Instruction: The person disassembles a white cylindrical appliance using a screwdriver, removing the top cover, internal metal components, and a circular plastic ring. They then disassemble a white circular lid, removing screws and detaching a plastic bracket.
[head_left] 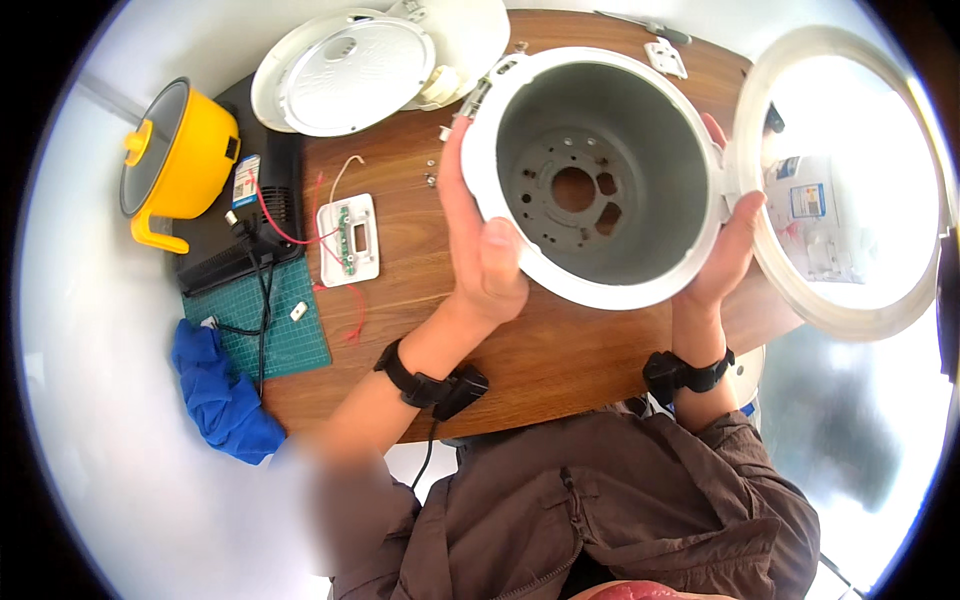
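Observation:
Between my hands is a rice cooker's white round housing [645, 290], tilted so its deep grey inside shows, with one large round hole and several smaller ones in the bottom. My left hand [480, 235] grips its left side, the thumb on the rim. On the right side my right hand [728, 245] presses against the wall, its fingers partly hidden behind. A large pale ring [755, 215] stands next to the housing's right rim and seems joined to it there. Latch parts [490, 85] stick out at the upper left of the rim.
Left are a yellow pot [195, 160], a black appliance [225, 255], a green cutting mat [300, 345] and a blue cloth [215, 400]. A white panel [330, 265] carries a wired circuit board. White lid parts [350, 75], a screwdriver [670, 32] and loose screws [431, 180] lie on the wooden table [400, 235].

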